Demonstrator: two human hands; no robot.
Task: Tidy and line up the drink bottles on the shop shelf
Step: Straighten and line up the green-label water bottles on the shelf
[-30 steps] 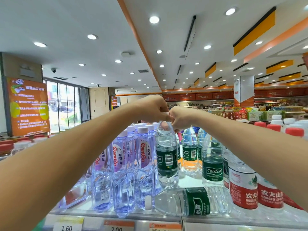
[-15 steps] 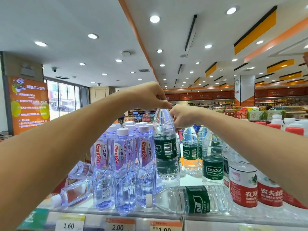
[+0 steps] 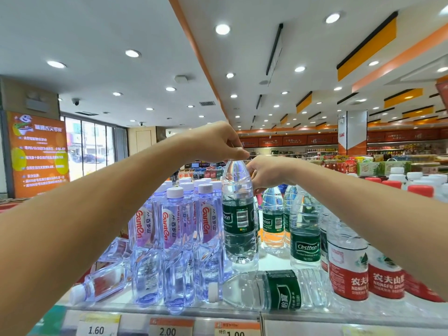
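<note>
A green-labelled Cestbon bottle [image 3: 238, 214] is being steadied upright on the shelf [image 3: 274, 263].

The bottle's cap is pinched from above by the left hand [image 3: 218, 141], and its shoulder is braced by the curled fingers of the right hand [image 3: 266, 172]; each grip is closed on the bottle, presumably so it can be turned and set straight beside the violet Ganten row [image 3: 174, 229] (its barcode side faces outward). A second Cestbon bottle [image 3: 271, 288] lies flat at the shelf front, just below, yet to be stood up. Red Nongfu Spring bottles [image 3: 349, 270] stand at the right. Price tags [image 3: 167, 329] read 1.60, 2.00 and 1.00.
</note>
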